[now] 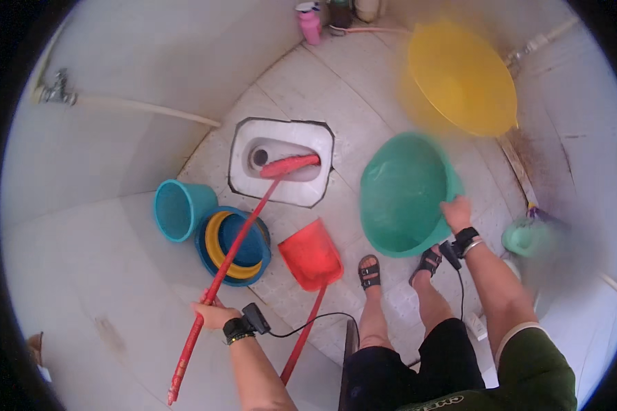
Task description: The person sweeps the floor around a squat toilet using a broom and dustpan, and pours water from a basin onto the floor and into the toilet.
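Observation:
My left hand [213, 312] is closed around the red handle of a long-handled broom [244, 231] at the lower left. The broom's red head lies in the bowl of a white squat toilet [302, 196], beside the drain hole. With my right hand [457, 213] I grip the near right rim of a large green plastic basin [403, 195], which is tilted so that its inside shows. Between the two hands, a red dustpan [312, 257] rests on the tiled floor, its long red handle running down toward me.
A teal bucket [174, 210] and a blue basin [233, 280] holding a yellow one stand along the left wall. A large yellow basin [463, 77] is at the upper right, a pink bottle [310, 26] at the top. A small green container [525, 237] stands right; a wall tap [57, 94] juts out left.

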The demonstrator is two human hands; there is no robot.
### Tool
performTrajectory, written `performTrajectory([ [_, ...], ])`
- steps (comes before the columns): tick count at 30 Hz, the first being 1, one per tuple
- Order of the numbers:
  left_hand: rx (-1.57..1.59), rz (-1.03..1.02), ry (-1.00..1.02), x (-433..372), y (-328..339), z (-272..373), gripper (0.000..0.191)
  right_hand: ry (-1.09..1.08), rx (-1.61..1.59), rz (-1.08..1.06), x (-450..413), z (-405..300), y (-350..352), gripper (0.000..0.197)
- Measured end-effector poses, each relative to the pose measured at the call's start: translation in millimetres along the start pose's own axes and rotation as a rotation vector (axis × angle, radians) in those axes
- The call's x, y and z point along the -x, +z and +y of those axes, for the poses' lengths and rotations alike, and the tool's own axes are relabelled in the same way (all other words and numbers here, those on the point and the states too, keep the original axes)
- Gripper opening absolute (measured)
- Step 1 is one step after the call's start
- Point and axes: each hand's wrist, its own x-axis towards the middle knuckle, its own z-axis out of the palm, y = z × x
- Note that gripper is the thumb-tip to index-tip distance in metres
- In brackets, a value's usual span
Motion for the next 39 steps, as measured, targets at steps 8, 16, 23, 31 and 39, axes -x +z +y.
performTrajectory([
  [8, 0.137, -0.051, 0.017, 22.3, 16.8, 13.4, 0.024, -0.135, 0.032, -0.019, 36.5, -106.8, 34.2, 0.037],
  [16, 0.129, -0.054, -0.004, 24.1, 17.7, 20.6, 0.025, 0.000, -0.013, -0.041, 33.6, -81.8, -1.1, 0.043],
  [23, 0.181, -0.478, -0.002, 65.1, 54.4, 70.8, 0.026, 0.124, -0.139, 0.036, 7.2, 20.4, -26.6, 0.042],
  [31, 0.313, -0.662, 0.239, 45.3, 116.7, 171.5, 0.025, 0.253, -0.303, 0.091, 36.5, 77.3, -86.2, 0.034],
  [39, 0.302, -0.716, 0.096, 27.2, 122.4, 126.9, 0.021, 0.318, -0.304, 0.109, 44.5, 164.7, -92.6, 0.030],
])
